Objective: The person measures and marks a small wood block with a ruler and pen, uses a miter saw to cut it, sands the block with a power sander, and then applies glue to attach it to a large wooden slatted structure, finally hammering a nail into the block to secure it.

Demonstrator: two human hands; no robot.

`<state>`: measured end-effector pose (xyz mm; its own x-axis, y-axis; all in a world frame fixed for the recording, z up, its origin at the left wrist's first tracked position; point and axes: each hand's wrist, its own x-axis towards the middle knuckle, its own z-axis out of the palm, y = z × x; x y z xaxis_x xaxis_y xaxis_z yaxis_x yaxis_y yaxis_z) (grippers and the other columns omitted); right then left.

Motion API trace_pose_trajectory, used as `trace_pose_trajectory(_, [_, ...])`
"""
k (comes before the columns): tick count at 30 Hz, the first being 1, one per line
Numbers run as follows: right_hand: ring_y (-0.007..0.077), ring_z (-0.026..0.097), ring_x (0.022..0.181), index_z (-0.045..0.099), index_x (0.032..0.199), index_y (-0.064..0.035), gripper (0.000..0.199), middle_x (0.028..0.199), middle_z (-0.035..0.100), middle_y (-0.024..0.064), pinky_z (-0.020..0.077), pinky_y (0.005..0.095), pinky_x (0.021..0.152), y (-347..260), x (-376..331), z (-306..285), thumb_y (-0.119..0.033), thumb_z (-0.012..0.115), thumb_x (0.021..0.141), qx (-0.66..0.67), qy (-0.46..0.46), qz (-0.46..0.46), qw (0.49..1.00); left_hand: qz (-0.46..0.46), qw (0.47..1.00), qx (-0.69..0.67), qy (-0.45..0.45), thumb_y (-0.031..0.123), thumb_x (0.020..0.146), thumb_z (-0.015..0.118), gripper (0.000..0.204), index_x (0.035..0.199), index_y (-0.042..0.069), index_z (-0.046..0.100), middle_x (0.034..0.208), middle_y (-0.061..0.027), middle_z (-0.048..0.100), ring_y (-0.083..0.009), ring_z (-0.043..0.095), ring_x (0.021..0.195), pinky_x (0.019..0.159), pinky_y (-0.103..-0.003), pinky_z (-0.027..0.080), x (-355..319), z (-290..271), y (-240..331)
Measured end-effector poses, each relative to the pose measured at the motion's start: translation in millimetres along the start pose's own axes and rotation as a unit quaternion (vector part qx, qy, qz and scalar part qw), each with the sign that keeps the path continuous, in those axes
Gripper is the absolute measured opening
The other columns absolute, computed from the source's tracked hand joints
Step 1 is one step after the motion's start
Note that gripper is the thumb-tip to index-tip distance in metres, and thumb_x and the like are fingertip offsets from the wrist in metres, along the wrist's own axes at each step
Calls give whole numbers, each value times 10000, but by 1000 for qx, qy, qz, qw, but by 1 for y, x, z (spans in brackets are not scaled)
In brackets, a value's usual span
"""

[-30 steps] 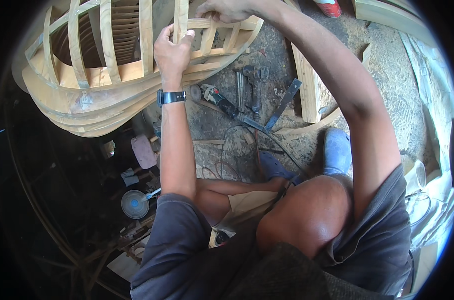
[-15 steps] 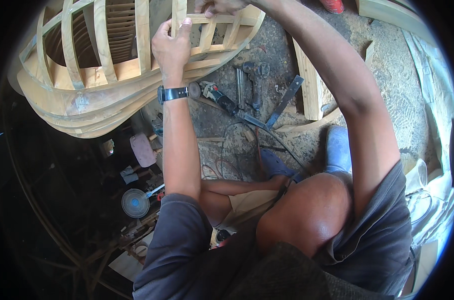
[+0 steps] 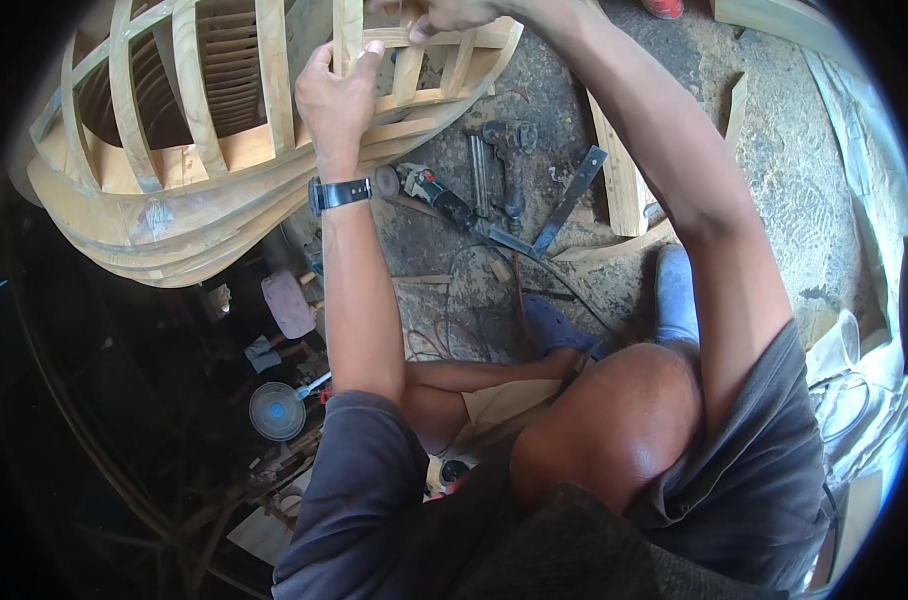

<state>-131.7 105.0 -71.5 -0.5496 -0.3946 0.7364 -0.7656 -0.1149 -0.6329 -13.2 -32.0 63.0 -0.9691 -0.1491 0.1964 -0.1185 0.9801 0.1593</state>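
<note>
wooden frame (image 3: pixel 224 150) on the ground, top cut off | left hand (image 3: pixel 336 92) grips an upright slat (image 3: pixel 348 35) | right hand (image 3: pixel 444 14) pinches the cross slat (image 3: pixel 454 40), half hidden by the edge

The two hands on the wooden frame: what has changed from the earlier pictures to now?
Little changed. The left hand kept its grip on the upright slat of the wooden frame; the right hand stayed on the top rail. The tools on the ground lie as before.

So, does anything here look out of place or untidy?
Yes: hand tools and a tangled cable lie loose on the dusty floor near the feet. The wooden frame itself looks intact.
</note>
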Motion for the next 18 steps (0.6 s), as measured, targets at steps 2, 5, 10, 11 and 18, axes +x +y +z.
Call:
trace_pose_trajectory(2, [366, 704, 916, 713, 1059, -36, 234, 956, 723, 202, 530, 486, 795, -2, -24, -6, -185, 651, 890, 47, 181, 36, 982, 9, 1000, 7, -19, 375, 840, 827, 444, 1099, 19, 762, 922, -135, 775, -204, 707, 830, 819, -346, 533, 4, 0, 2])
trace_pose_trajectory(5, [359, 709, 869, 676, 1123, -27, 255, 913, 712, 212, 533, 480, 757, -37, -62, 7, -145, 608, 908, 113, 282, 225, 926, -5, 998, 44, -33, 337, 833, 829, 414, 1085, 17, 757, 906, -129, 772, -205, 702, 821, 817, -348, 531, -2, -13, -7])
trace_pose_trajectory(10, [361, 682, 790, 653, 1094, -30, 237, 857, 703, 153, 537, 435, 754, -50, -136, 56, -197, 572, 946, 111, 271, 396, 870, -12, 999, 40, -35, 263, 828, 821, 344, 1045, 5, 750, 883, -148, 764, -222, 698, 794, 803, -353, 531, 0, -5, 10])
trace_pose_trajectory(11, [399, 686, 863, 645, 1081, -36, 234, 896, 709, 190, 532, 481, 806, -57, -145, 65, -197, 551, 941, 111, 239, 421, 868, -18, 998, 42, -36, 215, 832, 816, 334, 1067, -11, 741, 907, -131, 768, -189, 700, 814, 817, -337, 532, -1, -8, 13])
trace_pose_trajectory(18, [461, 657, 1072, 618, 1126, -44, 263, 1070, 701, 273, 502, 543, 944, -93, -187, 103, -178, 538, 914, 162, 44, 499, 850, -37, 983, -165, -67, 9, 840, 627, 389, 1219, -73, 651, 985, -70, 718, -100, 645, 870, 772, -232, 481, -3, -13, -11])
